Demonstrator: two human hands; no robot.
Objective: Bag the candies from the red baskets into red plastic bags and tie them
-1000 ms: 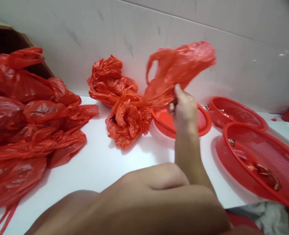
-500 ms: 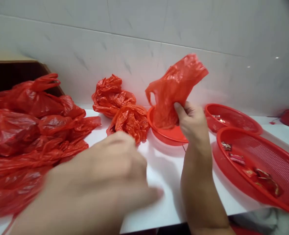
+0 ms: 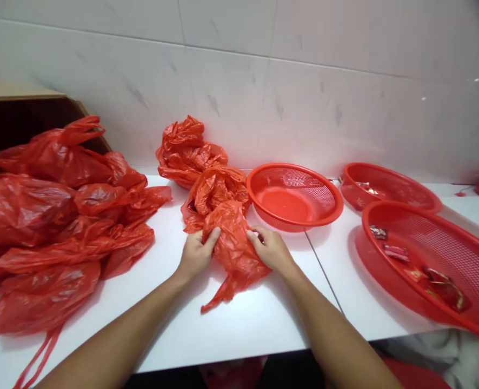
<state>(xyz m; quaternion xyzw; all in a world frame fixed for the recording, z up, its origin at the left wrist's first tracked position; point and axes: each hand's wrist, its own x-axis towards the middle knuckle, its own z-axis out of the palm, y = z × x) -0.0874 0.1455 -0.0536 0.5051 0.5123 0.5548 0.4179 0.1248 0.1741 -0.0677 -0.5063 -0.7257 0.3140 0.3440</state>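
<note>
Between my two hands is a crumpled red plastic bag [image 3: 239, 254], held low over the white table [image 3: 219, 346]. My left hand [image 3: 199, 251] pinches its left side, thumb on top. On the right side, my right hand [image 3: 270, 248] grips it with thumb and fingers closed; some fingertips are hidden by the plastic. Just beyond the held bag lie more crumpled red bags [image 3: 221, 186]. An empty-looking red mesh basket [image 3: 294, 219] stands to the right of them, behind my right hand.
Several filled, knotted red bags [image 3: 28, 210] pile up at the left before a cardboard box [image 3: 24, 91]. At the right, a large red basket [image 3: 401, 216] holds a few wrapped sweets [image 3: 396, 253]; another red basket [image 3: 405, 197] stands behind it. A tiled wall [image 3: 239, 92] closes the back.
My right hand has brought the red bag down and left from above the mesh basket. My left hand, blurred in the foreground before, now holds the bag too.
</note>
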